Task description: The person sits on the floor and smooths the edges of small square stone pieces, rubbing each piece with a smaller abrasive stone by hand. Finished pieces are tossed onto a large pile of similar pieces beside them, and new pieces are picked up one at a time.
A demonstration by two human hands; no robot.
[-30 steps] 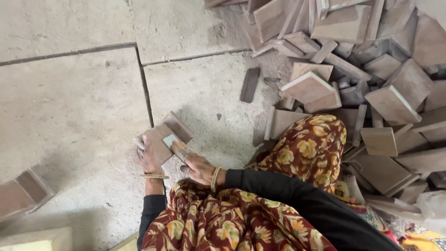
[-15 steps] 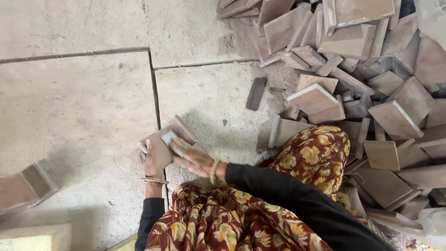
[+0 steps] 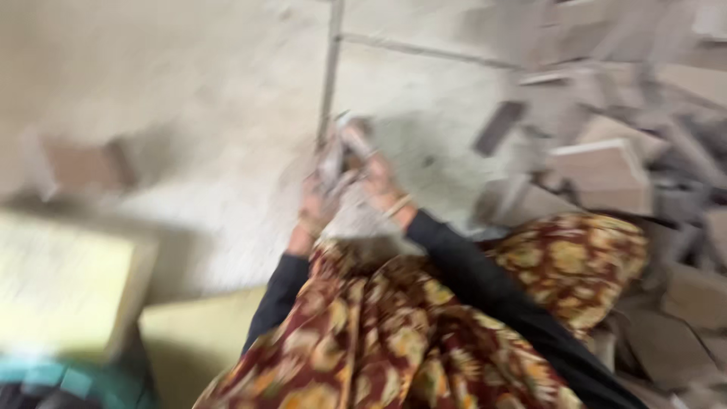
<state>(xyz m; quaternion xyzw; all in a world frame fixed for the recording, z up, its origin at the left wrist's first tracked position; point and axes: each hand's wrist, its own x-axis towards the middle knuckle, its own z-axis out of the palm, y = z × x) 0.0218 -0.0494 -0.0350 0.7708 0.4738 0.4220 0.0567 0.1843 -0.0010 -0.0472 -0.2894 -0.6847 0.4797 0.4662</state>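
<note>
Brown tile (image 3: 342, 148) (blurred) between hands (image 3: 348, 185).

A small flat piece (image 3: 344, 148), brownish with a paler grey face, is held up off the concrete floor (image 3: 189, 174) between both hands. The left hand (image 3: 318, 193) grips its lower left edge, and the right hand (image 3: 379, 178) lies against its right side. The piece stands tilted, nearly on edge, just beside the dark seam that runs down the floor. Motion blur hides its exact outline, its surface detail and how the fingers close around it.
</note>
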